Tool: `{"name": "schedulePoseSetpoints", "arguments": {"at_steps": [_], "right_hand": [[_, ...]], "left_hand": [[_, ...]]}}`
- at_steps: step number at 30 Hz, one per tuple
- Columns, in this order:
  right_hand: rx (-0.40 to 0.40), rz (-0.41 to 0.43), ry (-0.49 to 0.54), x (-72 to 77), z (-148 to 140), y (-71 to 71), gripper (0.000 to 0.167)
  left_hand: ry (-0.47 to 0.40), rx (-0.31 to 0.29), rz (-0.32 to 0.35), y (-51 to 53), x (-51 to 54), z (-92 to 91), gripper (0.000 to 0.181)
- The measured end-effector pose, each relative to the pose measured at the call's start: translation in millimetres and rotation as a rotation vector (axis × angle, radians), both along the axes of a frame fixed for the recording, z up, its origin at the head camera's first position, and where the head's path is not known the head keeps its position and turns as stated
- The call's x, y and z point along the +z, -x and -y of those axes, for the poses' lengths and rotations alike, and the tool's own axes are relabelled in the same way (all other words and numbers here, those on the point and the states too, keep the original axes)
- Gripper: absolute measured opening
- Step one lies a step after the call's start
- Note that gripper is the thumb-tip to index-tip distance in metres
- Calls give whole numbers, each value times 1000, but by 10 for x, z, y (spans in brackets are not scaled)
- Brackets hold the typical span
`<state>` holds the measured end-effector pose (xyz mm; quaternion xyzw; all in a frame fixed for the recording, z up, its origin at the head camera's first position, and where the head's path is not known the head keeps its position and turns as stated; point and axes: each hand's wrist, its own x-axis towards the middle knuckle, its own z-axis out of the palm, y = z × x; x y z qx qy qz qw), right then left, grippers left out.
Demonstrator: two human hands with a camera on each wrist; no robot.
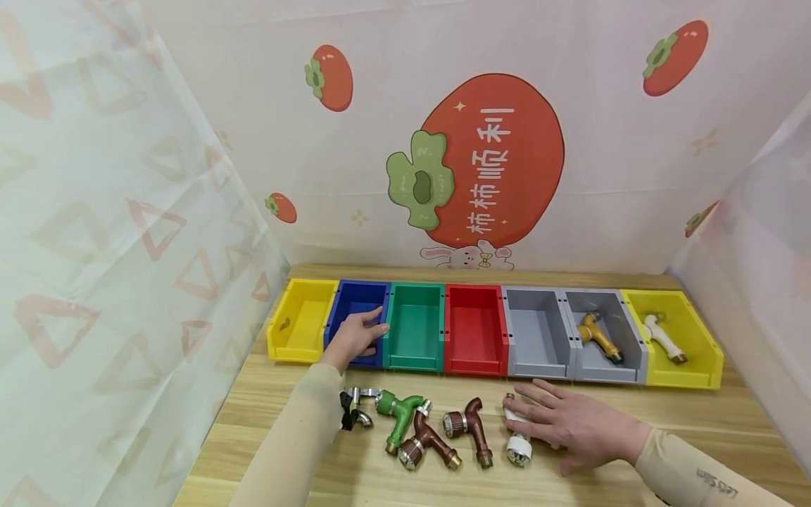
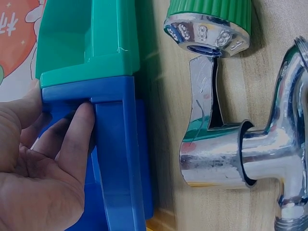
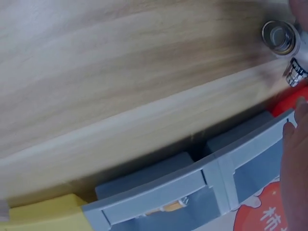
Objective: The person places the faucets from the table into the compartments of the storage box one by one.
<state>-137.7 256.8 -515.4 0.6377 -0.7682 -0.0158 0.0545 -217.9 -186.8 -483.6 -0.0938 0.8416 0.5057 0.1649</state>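
My left hand (image 1: pixel 357 336) is at the blue bin (image 1: pixel 362 290); in the left wrist view its thumb and fingers straddle the wall beside the green bin (image 2: pixel 86 67), gripping it. Below that hand lies a chrome faucet (image 2: pixel 211 156) with a black piece on it. My right hand (image 1: pixel 583 426) spreads over a white faucet (image 1: pixel 519 449), fingers fairly straight across its body and partly hiding it. Between the hands lie a green-handled faucet (image 1: pixel 400 415) and two brown faucets, one (image 1: pixel 428 438) against the green one and another (image 1: pixel 474 429) farther right.
The row of bins continues with yellow (image 1: pixel 303 320), red (image 1: pixel 475 324), two grey and another yellow bin (image 1: pixel 693 338). A golden-yellow faucet (image 1: pixel 598 336) lies in the right grey bin, a white faucet (image 1: pixel 662 338) in the right yellow one. A patterned sheet (image 1: pixel 355 162) hangs behind.
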Motion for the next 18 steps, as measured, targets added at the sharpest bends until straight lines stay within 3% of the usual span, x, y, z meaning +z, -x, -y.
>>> {"name": "schedulePoseSetpoints", "arguments": {"at_steps": [6,13,18], "right_hand": [[32,-7,-29,90,9,16,116],[63,-72,-43,67,23,53,108],[49,-37,-66,60,38,56,119]], "left_hand": [[3,3,2,5,1,16,61],[3,-4,3,4,6,1,61],[3,-4,5,-4,17,-5,61]]}}
